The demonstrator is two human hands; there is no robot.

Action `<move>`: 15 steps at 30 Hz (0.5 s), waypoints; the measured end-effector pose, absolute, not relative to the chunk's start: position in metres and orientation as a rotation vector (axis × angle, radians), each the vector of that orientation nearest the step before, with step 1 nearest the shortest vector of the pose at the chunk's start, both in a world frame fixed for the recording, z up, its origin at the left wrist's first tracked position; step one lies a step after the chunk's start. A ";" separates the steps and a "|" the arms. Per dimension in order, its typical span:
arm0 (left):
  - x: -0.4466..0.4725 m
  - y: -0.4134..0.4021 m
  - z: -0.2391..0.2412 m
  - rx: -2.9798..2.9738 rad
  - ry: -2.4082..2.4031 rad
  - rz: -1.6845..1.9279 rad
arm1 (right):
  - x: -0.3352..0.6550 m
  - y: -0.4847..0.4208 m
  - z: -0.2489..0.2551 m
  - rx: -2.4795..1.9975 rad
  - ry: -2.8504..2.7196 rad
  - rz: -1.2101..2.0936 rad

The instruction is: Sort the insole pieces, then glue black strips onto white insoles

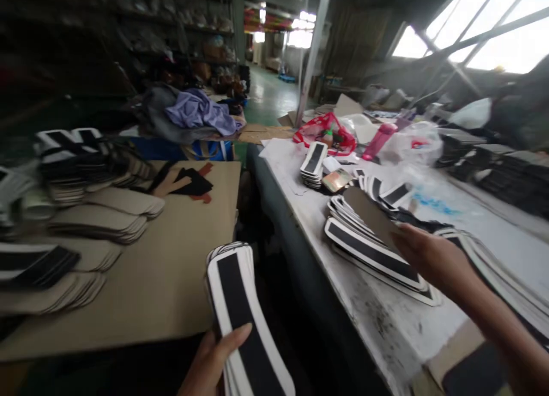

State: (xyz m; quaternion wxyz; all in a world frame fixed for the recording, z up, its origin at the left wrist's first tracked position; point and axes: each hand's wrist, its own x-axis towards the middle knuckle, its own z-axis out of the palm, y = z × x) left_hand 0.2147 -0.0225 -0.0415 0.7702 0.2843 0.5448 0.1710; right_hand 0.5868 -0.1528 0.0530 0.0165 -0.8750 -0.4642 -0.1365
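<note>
My left hand (214, 356) is closed round a stack of curved white-edged panels (240, 293), each with a black strip down its middle, the thumb lying on the top one. Those panels hang over the gap between two tables. Out to the right, my right hand (416, 244) grips the near end of a tilted panel (369, 213) whose plain brown face shows. Under and beside that panel lies a pile of black-and-white panels (373, 250) on the white table (300, 213). My right fingertips are partly hidden and slightly blurred.
On the left, a tan-topped table (189, 258) carries several stacks of panels (98, 221). Another person's hand (167, 183) touches a black piece (195, 181) there. A red bag (323, 134), a pink bottle (380, 141) and a clear plastic bag (414, 147) stand farther back. A metal post (315, 52) rises behind.
</note>
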 end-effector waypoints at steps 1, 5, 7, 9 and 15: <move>0.219 -0.023 -0.040 0.627 1.107 0.383 | 0.569 -0.150 0.055 -2.577 -1.492 -0.441; 0.236 -0.027 -0.033 0.620 1.008 0.500 | 0.461 -0.123 0.032 -2.125 -1.762 -0.017; 0.239 -0.031 -0.032 0.677 0.984 0.589 | 0.406 -0.104 0.008 -1.975 -1.819 0.164; 0.235 -0.034 -0.032 0.749 1.001 0.685 | 0.367 -0.090 -0.015 -1.921 -1.716 0.270; 0.201 -0.044 -0.036 0.870 1.154 0.843 | 0.319 -0.086 -0.048 -1.722 -1.682 0.630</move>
